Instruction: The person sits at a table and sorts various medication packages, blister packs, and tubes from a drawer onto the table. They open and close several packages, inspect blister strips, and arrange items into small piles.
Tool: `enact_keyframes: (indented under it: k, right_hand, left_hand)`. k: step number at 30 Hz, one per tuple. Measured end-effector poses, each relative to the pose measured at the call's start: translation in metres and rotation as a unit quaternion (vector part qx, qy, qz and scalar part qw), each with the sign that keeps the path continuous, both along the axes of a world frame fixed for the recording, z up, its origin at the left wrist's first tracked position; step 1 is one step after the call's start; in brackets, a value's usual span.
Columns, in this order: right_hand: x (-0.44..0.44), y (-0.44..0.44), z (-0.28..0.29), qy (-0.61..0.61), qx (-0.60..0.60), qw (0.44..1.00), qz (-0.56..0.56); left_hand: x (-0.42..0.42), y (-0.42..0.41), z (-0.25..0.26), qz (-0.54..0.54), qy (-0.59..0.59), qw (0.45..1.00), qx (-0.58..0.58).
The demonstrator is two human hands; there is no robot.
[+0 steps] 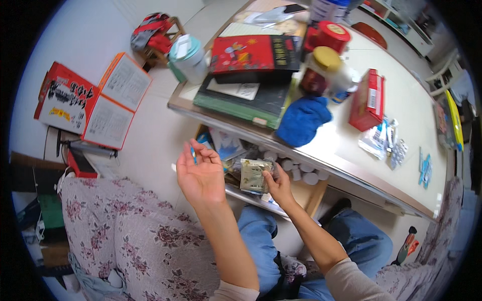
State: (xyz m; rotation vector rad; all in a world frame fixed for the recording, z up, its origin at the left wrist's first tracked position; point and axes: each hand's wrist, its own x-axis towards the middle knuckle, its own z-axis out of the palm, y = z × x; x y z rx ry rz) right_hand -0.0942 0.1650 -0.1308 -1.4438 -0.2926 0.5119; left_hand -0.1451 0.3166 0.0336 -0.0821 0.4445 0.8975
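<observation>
My left hand point(202, 172) is raised palm up at the left end of an open drawer, its fingers slightly curled. Nothing rests on its palm; a small blue strip shows between its fingers, and I cannot tell whether it is held. My right hand point(278, 182) grips a flat, square, pale gold packet point(253, 176) with clear plastic at its edge, over the drawer point(318, 197). Inside the drawer lie several white round containers point(309, 178), a paper leaflet point(226, 145) and other small packets. A blue cloth point(304, 119) sits on the table edge above.
On the table point(339, 150) stand a red box point(368, 101), a gold-lidded jar point(320, 69), a white tumbler point(190, 62) and stacked boxes point(241, 96). Blister packs point(398, 153) lie further right. A floral-covered sofa point(150, 233) borders the left; red-and-white cartons point(69, 98) stand beyond.
</observation>
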Motion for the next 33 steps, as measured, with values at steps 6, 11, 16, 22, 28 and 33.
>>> enact_keyframes:
  k: [6, 11, 16, 22, 28, 33]
  right_hand:
    - [0.029, -0.112, 0.081, 0.103, 0.067, 0.989, -0.085]
    - [0.055, -0.187, 0.134, 0.094, 0.131, 0.978, -0.130]
    - [0.080, -0.241, 0.156, 0.083, 0.108, 0.985, -0.109]
    - [0.128, -0.226, 0.147, -0.167, -0.055, 0.968, -0.181]
    - [0.181, -0.179, 0.159, -0.689, -0.409, 0.596, -0.049]
    - [0.243, -0.167, 0.135, -0.683, -0.435, 0.585, -0.035]
  left_hand:
    - [0.060, -0.091, 0.031, -0.203, 0.193, 0.847, 0.452]
    - [0.087, -0.192, -0.021, -0.361, 0.193, 0.699, 0.586]
    - [0.104, -0.241, -0.012, -0.598, 0.130, 0.687, 0.392]
    - [0.127, -0.230, -0.033, -0.498, 0.184, 0.802, 0.275]
    - [0.143, -0.203, -0.045, -0.365, 0.158, 0.904, 0.157]
    - [0.141, -0.192, -0.049, -0.362, 0.135, 0.917, 0.096]
